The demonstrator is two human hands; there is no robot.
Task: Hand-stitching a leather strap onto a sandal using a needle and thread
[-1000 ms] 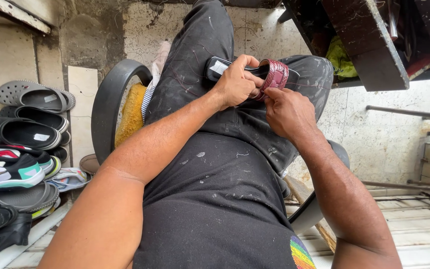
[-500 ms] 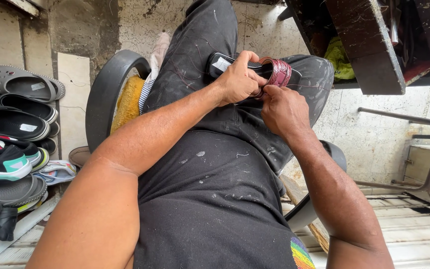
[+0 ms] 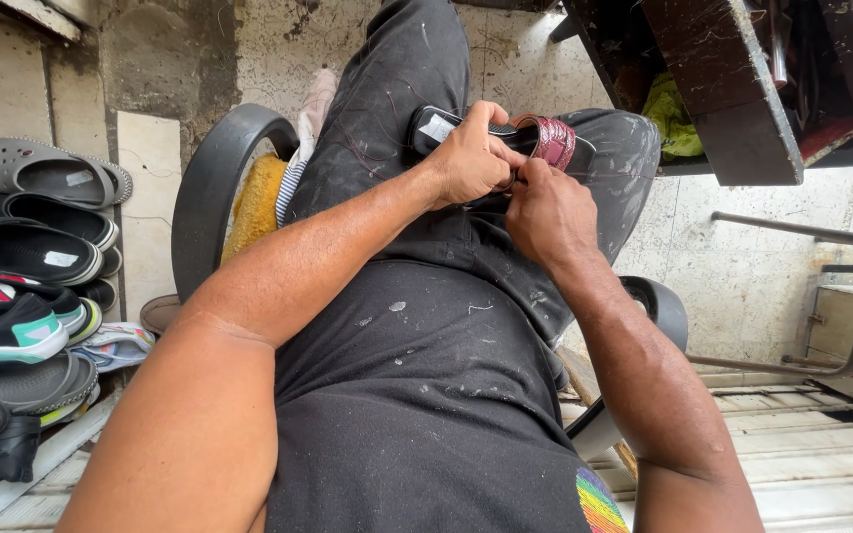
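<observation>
Since a moment ago our hands have barely shifted on the sandal [image 3: 505, 138], which still lies across our lap on the dark trousers [image 3: 397, 118]. Our left hand [image 3: 471, 158] is curled over its black sole, gripping it, while our right hand [image 3: 545, 212] pinches at the maroon strap [image 3: 555, 138] with closed fingers. We sit in a black chair [image 3: 211, 188]; shoes [image 3: 27, 247] are stacked at the left wall.

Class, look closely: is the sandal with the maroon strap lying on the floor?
No, both hands, left hand and right hand, hold the sandal on the lap.
</observation>
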